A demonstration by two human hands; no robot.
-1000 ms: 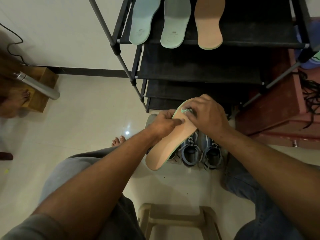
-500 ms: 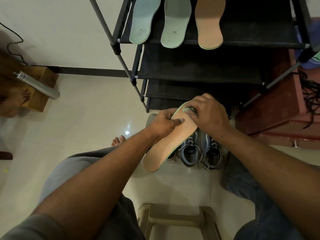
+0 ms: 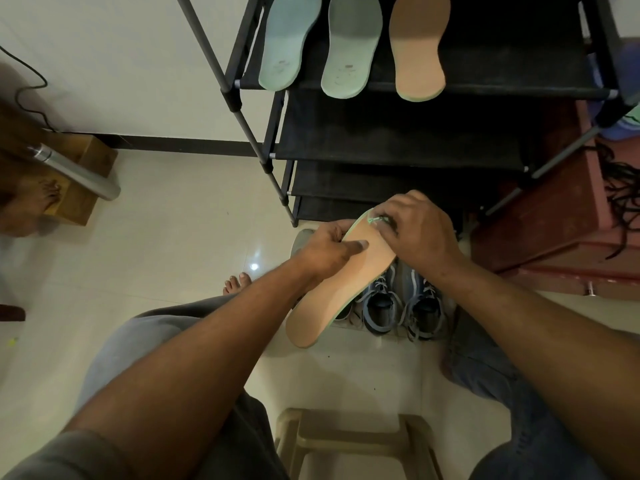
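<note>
At 6 o'clock in the view, nearest the person, stands a beige plastic stool between the two knees. Both forearms reach out over it toward 12 o'clock.

Just beyond the stool, the tan foam insole with a mint-green rim is held in the air above the cream tiled floor. Its heel points to 7 o'clock and its toe to 1 o'clock. The left hand grips it at mid-length from the 9 o'clock side, with the thumb laid flat on the tan face and the fingers curled underneath. The right hand covers the toe end, its fingertips pinching a small pale-green fleck at the rim.

Over the last second little has changed. The heel has swung slightly lower and toward 7 o'clock, while both hands keep the same grips and the fleck stays between the same fingertips. This suggests the picking at the toe is still under way and the fleck is not yet free, so the insole is not ready to be put down.

Below the insole, at 4 o'clock of it, a pair of blue lace-up shoes sits on the floor. Farther off, at 12 o'clock, rises the black fabric-shelved shoe rack. On its top shelf lie two mint-green insoles and one matching tan insole side by side, probably where the held one belongs once it is clean.
</note>
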